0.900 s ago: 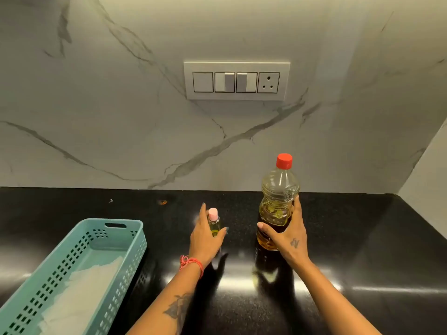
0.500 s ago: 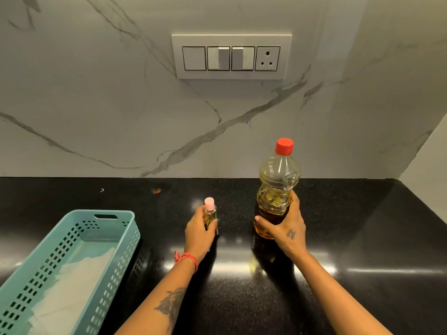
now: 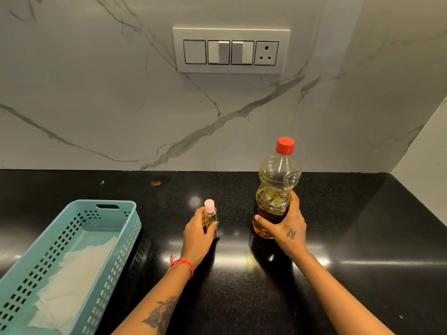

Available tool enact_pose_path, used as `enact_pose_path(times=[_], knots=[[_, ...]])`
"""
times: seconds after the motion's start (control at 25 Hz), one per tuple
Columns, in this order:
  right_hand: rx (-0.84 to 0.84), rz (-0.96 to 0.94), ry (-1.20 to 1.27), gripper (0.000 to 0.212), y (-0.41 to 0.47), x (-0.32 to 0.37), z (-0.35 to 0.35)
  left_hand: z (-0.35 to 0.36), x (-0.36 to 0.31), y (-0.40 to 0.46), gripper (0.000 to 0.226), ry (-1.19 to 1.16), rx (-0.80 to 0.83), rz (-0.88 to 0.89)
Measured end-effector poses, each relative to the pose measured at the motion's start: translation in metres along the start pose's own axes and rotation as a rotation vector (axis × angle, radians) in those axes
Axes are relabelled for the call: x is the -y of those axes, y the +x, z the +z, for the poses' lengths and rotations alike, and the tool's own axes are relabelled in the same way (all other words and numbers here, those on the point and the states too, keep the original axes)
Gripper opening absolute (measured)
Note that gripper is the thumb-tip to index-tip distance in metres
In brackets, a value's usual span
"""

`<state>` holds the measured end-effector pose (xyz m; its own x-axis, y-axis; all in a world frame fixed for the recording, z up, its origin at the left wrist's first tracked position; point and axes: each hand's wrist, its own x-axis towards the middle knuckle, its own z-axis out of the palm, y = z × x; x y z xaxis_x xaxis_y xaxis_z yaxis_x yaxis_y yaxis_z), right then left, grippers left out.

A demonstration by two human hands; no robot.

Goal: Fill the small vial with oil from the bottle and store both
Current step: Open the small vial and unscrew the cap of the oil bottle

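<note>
Nearest, at left: perforated teal plastic basket [image 3: 72,252], paper-lined, presumably for storage. My left hand [image 3: 197,234] pinches the small glass vial with pink cap [image 3: 210,217], steadying it upright on the black polished countertop [image 3: 362,250]. Right of it, my right hand [image 3: 285,229] wraps the clear plastic oil bottle with red cap [image 3: 278,187], standing. Both capped.

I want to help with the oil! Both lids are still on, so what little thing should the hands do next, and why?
Probably unscrew the pink cap from the small vial. The left hand already grips the vial, and the right hand holds the oil bottle upright with its red cap on. No oil can go in until the vial is open.
</note>
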<state>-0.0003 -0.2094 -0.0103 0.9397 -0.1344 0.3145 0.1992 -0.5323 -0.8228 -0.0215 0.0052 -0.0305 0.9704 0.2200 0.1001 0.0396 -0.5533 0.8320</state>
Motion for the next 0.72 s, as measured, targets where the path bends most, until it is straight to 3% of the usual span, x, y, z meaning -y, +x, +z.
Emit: enact_pose_path(times=[0.72], knots=[[-0.037,0.011,-0.001,0.095,-0.114,0.014,-0.05,-0.02,0.018,-0.107,0.037,0.006,0.012,0.095]])
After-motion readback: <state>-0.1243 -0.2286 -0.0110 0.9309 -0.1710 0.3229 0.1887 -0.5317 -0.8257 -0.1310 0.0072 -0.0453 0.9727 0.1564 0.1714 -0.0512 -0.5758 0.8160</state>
